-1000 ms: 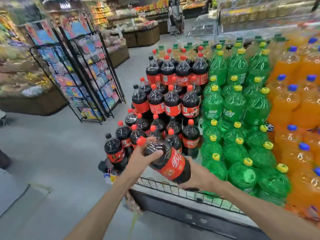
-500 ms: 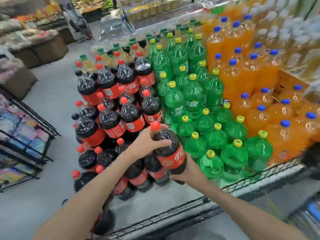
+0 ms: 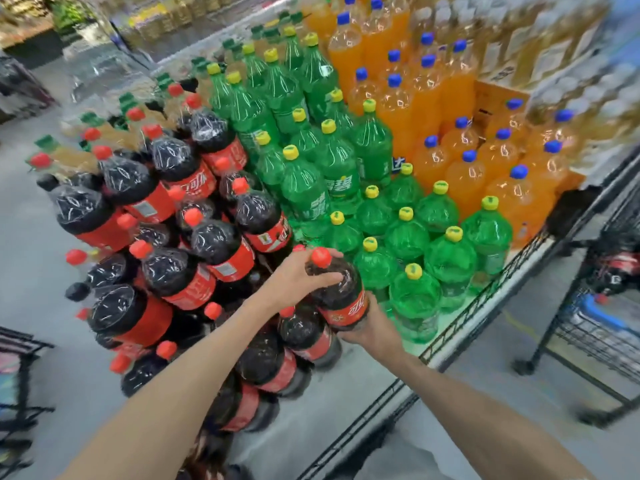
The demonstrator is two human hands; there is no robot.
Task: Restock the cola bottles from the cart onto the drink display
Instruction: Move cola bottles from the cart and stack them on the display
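While both hands carry it, a cola bottle (image 3: 341,296) with a red cap and red label hangs tilted over the front of the drink display (image 3: 460,334), between the stacked cola and the green soda. The left hand (image 3: 294,282) wraps its fingers round the bottle's shoulder just below the cap, thumb across the front; the right hand (image 3: 372,327) cups the base from beneath, fingers curled under it and mostly hidden.

Tiered cola bottles (image 3: 166,209) fill the display's left side, dark liquid nearly to the necks. Green soda bottles (image 3: 311,188) with yellow caps fill the middle, and orange soda bottles (image 3: 460,168) with blue caps fill the right. A black wire rail edges the display's front. To the right stands a wire cart (image 3: 595,327) with something red and dark inside, too blurred to identify.
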